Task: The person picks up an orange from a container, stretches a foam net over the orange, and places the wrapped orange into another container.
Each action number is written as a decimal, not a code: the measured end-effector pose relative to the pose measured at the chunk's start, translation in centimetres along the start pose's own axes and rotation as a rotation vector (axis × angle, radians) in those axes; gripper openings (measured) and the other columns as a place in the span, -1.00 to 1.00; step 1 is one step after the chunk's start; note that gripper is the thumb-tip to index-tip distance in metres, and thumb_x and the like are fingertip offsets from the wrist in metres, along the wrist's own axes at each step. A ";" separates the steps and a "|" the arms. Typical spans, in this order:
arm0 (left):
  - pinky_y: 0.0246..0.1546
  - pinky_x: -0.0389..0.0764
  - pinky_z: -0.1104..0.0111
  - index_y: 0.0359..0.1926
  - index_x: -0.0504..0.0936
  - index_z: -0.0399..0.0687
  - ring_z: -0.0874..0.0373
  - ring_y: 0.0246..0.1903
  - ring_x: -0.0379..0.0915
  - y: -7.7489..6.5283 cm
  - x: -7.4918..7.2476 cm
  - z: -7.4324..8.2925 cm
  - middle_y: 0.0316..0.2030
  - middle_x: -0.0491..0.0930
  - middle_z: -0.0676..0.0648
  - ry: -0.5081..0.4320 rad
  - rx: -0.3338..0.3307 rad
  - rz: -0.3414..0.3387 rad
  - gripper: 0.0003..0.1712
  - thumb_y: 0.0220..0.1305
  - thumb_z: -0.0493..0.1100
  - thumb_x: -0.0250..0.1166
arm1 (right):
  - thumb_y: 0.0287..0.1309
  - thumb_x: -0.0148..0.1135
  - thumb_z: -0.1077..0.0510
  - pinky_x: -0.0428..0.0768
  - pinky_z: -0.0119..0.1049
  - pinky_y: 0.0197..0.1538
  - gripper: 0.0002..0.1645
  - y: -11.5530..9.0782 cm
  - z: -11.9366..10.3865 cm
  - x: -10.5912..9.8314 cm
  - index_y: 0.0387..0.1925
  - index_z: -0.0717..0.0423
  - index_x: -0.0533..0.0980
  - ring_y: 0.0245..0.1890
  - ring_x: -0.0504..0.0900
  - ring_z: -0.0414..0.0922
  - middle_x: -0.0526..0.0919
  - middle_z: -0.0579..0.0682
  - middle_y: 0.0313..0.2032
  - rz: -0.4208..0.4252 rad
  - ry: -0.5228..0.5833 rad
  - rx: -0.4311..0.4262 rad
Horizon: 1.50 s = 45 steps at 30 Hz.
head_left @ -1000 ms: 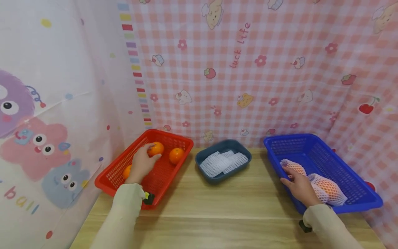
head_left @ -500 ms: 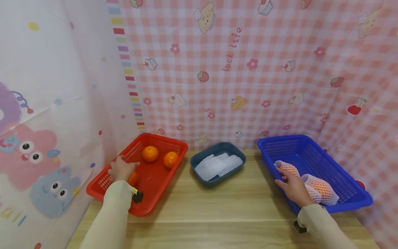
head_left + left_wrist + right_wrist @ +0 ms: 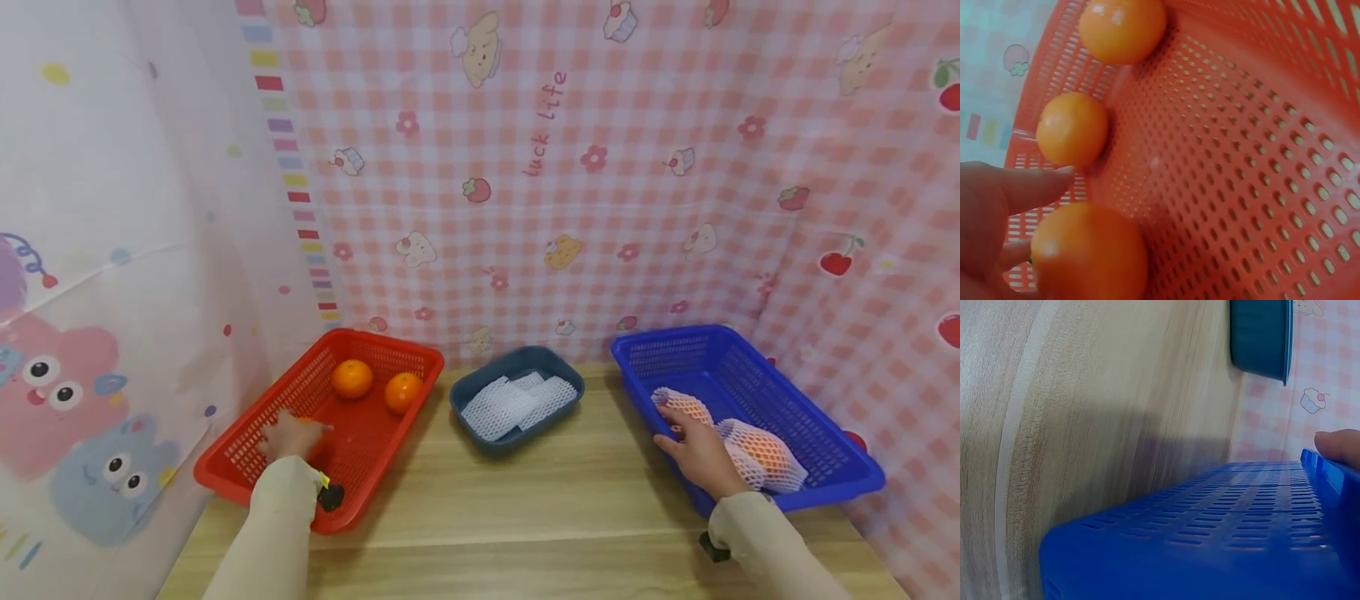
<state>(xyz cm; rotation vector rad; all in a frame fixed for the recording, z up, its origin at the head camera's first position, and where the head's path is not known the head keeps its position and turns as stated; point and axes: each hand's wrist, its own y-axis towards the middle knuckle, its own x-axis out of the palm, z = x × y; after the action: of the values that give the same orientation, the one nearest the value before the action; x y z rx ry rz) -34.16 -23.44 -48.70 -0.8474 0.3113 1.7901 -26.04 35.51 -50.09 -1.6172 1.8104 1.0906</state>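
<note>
Inside the red basket [image 3: 375,433], my left hand [image 3: 291,435] is at an orange [image 3: 1091,250], mostly hidden by the hand in the head view. In the left wrist view the thumb [image 3: 1038,187] lies straight above that fruit, with fingers behind it. Two more oranges [image 3: 352,379] sit toward the basket's far end. My right hand [image 3: 701,454] reaches over the near left rim of the blue basket [image 3: 832,408], its fingers by a net-wrapped fruit [image 3: 686,406]. Another wrapped orange fruit [image 3: 765,450] lies beside it. The right wrist view shows one fingertip above the rim.
Between the baskets stands a small dark teal tray [image 3: 487,446] holding white foam net sleeves [image 3: 498,408]. All three containers are on a wooden table [image 3: 525,517]. A pink checked cloth [image 3: 487,208] hangs behind, with a white printed sheet [image 3: 135,250] on the left.
My left hand has moved from the far orange to the one nearer me, leaving the far one in place. My right hand stays at the wrapped fruit. The head view has shifted slightly.
</note>
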 end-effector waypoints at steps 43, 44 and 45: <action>0.06 0.38 -0.03 0.35 0.33 -0.07 -0.21 0.00 0.28 -6.2 3.9 7.7 0.15 0.23 -0.32 -0.159 0.395 0.044 -0.08 -0.05 -0.05 0.52 | 0.27 0.22 0.26 0.53 0.18 -0.04 -0.41 -0.2 -0.2 -0.2 0.28 0.40 0.33 -0.02 0.55 0.36 0.47 0.45 0.11 -0.023 0.004 -0.014; 0.06 0.37 -0.03 0.34 0.34 -0.07 -0.20 0.01 0.29 -6.6 4.3 7.8 0.15 0.24 -0.32 -0.169 0.406 0.037 -0.08 -0.06 -0.06 0.53 | 0.27 0.22 0.26 0.53 0.18 -0.03 -0.41 -0.1 -0.2 -0.2 0.28 0.40 0.33 -0.01 0.55 0.36 0.47 0.45 0.11 -0.025 0.004 -0.012; 0.07 0.37 -0.03 0.34 0.35 -0.07 -0.19 0.01 0.29 -6.9 4.7 7.8 0.15 0.25 -0.31 -0.171 0.417 0.032 -0.08 -0.07 -0.06 0.53 | 0.27 0.22 0.26 0.53 0.18 -0.03 -0.40 -0.1 -0.3 -0.1 0.28 0.40 0.33 -0.01 0.55 0.36 0.47 0.45 0.11 -0.027 0.003 -0.011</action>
<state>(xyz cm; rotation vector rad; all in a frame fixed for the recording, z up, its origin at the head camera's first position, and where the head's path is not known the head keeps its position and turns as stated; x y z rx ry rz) -31.80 -12.86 -45.02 -0.3942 0.5644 1.7286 -25.84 35.38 -49.88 -1.6453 1.7820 1.0885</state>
